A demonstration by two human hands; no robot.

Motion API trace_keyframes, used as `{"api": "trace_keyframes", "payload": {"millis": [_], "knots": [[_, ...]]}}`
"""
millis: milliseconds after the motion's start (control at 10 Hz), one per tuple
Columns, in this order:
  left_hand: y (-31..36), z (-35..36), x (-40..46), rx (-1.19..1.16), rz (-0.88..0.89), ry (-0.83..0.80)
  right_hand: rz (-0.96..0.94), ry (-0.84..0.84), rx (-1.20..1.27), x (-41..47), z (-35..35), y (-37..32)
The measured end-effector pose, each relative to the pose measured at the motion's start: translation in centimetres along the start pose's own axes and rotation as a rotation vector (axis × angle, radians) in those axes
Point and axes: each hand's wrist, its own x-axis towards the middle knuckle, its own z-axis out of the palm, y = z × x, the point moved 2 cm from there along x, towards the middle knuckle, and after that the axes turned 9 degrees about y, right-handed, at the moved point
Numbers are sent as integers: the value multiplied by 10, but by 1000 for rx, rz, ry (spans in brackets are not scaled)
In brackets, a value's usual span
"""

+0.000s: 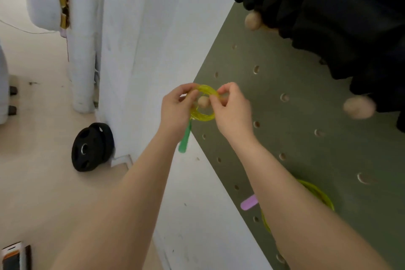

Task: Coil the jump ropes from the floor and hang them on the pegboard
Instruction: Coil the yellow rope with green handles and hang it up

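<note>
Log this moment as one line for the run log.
phase: hanging | left hand: pinches yellow coiled rope | right hand: pinches same coil | coil around wooden peg on pegboard

No text, label, brand, number or sign can be read anywhere in this view. The black weight plates [92, 147] leaning against the white wall on the far left bear no legible marking, the green pegboard [285, 138] on the right is plain, and the orange-and-black object [15, 256] at the near left corner is too blurred to show any lettering.
</note>
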Motion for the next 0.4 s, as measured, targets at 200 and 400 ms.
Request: {"api": "trace_keyframes", "payload": {"millis": [200, 400], "knots": [[-36, 38, 19, 421, 1, -107, 94, 62, -254, 19, -17, 16], [-33, -1, -18, 629, 75, -278, -42, 120, -302, -11, -34, 11]]}}
